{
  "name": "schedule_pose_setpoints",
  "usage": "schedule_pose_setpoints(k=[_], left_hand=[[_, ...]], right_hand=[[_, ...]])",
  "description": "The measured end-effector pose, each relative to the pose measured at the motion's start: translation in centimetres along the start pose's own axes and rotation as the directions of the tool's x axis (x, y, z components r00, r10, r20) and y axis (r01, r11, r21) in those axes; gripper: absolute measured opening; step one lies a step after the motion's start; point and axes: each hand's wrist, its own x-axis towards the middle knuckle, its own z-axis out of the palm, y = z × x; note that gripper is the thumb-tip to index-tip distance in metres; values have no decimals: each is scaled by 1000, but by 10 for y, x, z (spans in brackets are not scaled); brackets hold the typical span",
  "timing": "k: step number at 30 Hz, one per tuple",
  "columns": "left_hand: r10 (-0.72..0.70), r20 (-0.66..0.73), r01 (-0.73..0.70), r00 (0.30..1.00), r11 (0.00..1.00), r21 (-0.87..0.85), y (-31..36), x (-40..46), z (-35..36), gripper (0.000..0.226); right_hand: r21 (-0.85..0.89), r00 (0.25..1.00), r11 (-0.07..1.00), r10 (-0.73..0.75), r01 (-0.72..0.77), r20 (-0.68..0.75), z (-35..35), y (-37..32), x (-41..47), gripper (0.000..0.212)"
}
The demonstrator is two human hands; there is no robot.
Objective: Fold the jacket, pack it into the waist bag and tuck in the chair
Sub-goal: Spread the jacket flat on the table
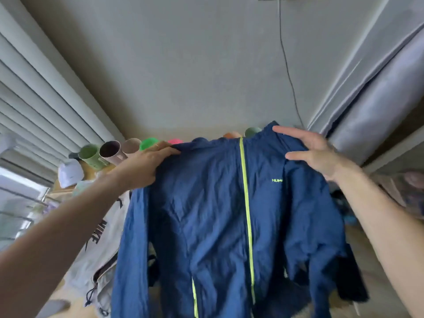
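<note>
Navy crinkled jacket [218,214] — shoulders pinched by left hand [146,166], right hand [314,152].

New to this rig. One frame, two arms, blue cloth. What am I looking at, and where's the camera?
No machine here: a person works bare-handed, and the single picture comes from a wide-angle camera worn on their head, looking forward and down. The left hand and right hand hold a navy jacket up by its shoulders, front facing the camera, its neon-yellow zipper closed. The left hand's fingers grip the fabric; the right looks looser, fingers spread along the collar. Behind the jacket, a row of coloured cups stands on a wooden table, and a pale garment with black lettering lies there. No waist bag or chair is visible.
</note>
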Motion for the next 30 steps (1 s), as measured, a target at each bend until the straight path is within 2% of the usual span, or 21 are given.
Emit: schedule_pose_setpoints(k=[2,4,6,8,10,12,14,16,19,21,23,26,28,30], left_hand=[[-75,47,72,996,995,68,-12,26,31,88],[-205,9,202,979,970,136,-18,39,66,84],[-317,-96,326,944,941,93,-12,36,98,77],[-394,-170,396,903,918,-22,1,15,132,62],[-377,-123,373,918,926,-50,16,-20,173,46],[-326,-4,326,945,945,-29,34,-58,211,44],[-310,107,313,945,950,-15,50,-83,245,49],[-324,174,326,930,945,21,66,-93,268,56],[-356,250,325,901,933,156,84,-102,291,61],[-359,249,304,900,924,232,88,-112,302,64],[-361,221,309,906,921,238,91,-125,311,66],[-416,212,387,884,907,168,97,-148,320,68],[-501,265,513,824,858,25,99,-165,327,67],[-523,280,579,805,796,-175,100,-176,334,64]], right_hand=[[-135,998,989,65,-64,-2,8,42,45,73],[-269,995,959,81,-92,-54,22,86,73,66],[-375,978,918,56,-130,-202,38,131,73,61],[-385,902,905,-3,-182,-433,54,173,44,46],[-363,841,911,-33,-197,-540,73,208,-5,28],[-456,888,865,-27,-209,-458,97,243,-55,25],[-588,956,786,13,-192,-294,121,271,-94,36],[-678,981,712,87,-182,-171,140,287,-117,52],[-784,977,585,152,-208,-146,150,299,-134,67],[-849,982,494,108,-189,-156,152,303,-149,67],[-880,985,443,53,-171,-165,155,309,-170,66],[-867,961,420,58,-268,-269,154,318,-198,73],[-859,953,420,58,-293,-297,153,322,-208,72],[-861,964,439,53,-256,-260,155,322,-208,66]])
